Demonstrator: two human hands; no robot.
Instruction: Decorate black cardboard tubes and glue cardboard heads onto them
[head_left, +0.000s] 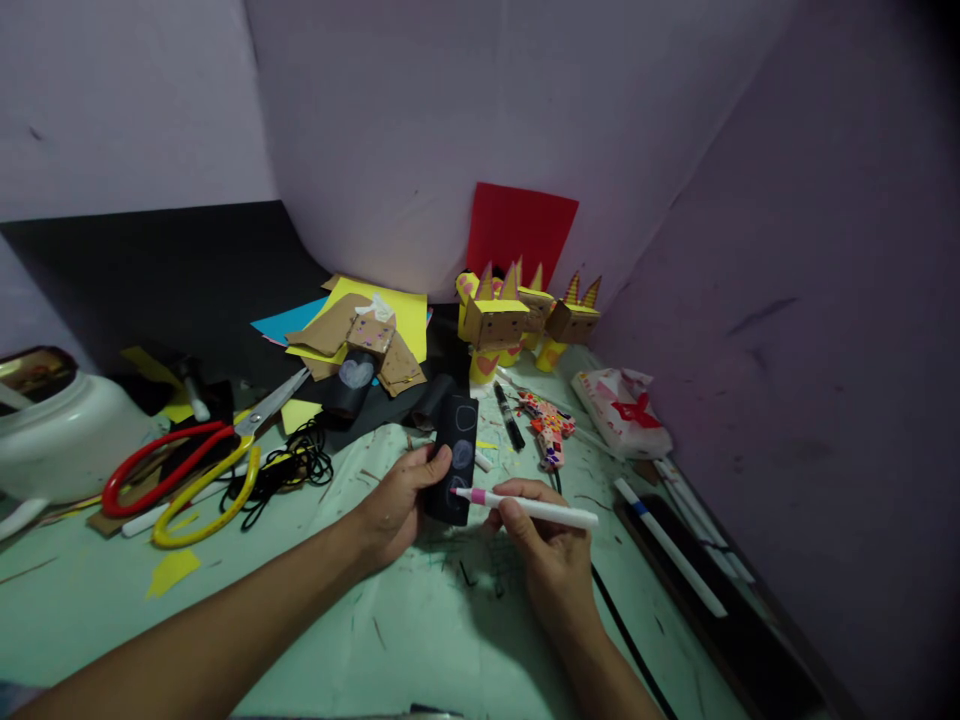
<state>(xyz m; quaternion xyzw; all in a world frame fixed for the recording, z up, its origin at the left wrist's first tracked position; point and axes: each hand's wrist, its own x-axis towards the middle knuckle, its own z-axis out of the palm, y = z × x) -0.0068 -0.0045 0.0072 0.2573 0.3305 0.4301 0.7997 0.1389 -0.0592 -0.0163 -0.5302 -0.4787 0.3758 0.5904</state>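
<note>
My left hand (401,500) grips a black tube (454,440) by its left side, thumb on its front. Pale round outlines run down the tube, one above another. In my right hand (544,545) is a white marker (551,509) with a pink band, held almost level. Its tip meets the lower part of the tube, at the lowest outline. Behind the tube lies another dark roll (433,402). A black roll with a pale heart (355,374) and a small cardboard box head (370,335) are further back to the left.
Red and yellow scissors (247,428), tangled black cord (300,465) and a white pot (71,435) are on the left. Yellow horned figures (499,325) stand at the back. A patterned glue gun (551,430), a white packet (622,412) and a dark tray (720,610) lie right.
</note>
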